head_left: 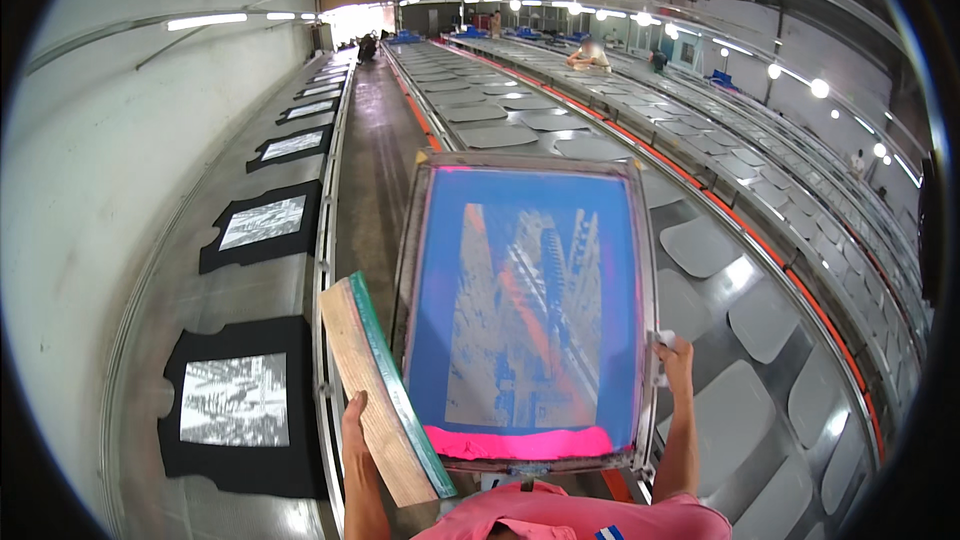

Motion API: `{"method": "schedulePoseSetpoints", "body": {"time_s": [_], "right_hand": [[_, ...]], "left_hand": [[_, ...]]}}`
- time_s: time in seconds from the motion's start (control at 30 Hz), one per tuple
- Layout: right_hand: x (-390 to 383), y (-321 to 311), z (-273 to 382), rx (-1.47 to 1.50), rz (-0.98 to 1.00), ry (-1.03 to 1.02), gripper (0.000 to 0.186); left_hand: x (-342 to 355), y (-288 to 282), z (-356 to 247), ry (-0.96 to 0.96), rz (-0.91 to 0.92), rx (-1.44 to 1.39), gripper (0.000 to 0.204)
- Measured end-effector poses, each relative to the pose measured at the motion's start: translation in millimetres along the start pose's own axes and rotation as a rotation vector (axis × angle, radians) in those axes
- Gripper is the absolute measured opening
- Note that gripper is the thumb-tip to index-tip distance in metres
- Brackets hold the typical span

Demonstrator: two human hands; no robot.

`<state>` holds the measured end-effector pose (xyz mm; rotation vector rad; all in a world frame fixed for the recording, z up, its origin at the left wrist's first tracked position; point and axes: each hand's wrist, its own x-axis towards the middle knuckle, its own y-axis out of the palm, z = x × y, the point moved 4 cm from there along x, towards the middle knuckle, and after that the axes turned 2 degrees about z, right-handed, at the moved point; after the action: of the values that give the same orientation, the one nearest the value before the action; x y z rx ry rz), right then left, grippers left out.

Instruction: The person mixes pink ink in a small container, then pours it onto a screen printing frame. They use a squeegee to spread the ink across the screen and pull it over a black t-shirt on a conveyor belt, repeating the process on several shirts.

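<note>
My left hand (356,420) is closed round the wooden handle of a squeegee (375,390) with a green blade, held slanted left of the screen. In front of me is a large screen printing frame (648,270), its blue mesh carrying a stencil. Bright pink ink (520,443) lies in a band along the near end of the mesh. At the frame's right edge my right hand (677,360) is closed on its side; a small white piece shows by the fingers, too small to make out. A black garment piece (235,334) with a grey-white print lies on the left table.
Along the left wall a long table (215,310) carries more printed black pieces (265,223). An aisle (375,170) runs ahead beside it. To the right, tables hold rows of grey boards (735,410), edged by an orange rail (800,285). Another person (590,58) stands far off.
</note>
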<state>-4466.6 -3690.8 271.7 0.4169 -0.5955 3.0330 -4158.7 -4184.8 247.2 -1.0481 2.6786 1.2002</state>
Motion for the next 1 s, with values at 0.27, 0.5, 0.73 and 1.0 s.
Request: {"method": "schedulePoseSetpoints", "body": {"time_s": [0.27, 0.5, 0.73, 1.0], "right_hand": [[232.6, 233.5, 3.3, 0.066, 0.178, -0.048, 0.008], [409.9, 405.8, 38.8, -0.018, 0.141, -0.033, 0.008], [518.3, 510.1, 37.6, 0.188, 0.009, 0.088, 0.011], [754.3, 678.8, 14.7, -0.01, -0.105, -0.05, 0.012]], "left_hand": [[220.3, -16.4, -56.0, 0.105, 0.049, -0.198, 0.052], [457.8, 9.5, -136.5, 0.018, -0.025, -0.182, 0.054], [681.3, 60.6, -216.3, 0.005, -0.091, -0.033, 0.053], [967.8, 101.3, -275.3, 0.081, -0.048, 0.104, 0.058]]}}
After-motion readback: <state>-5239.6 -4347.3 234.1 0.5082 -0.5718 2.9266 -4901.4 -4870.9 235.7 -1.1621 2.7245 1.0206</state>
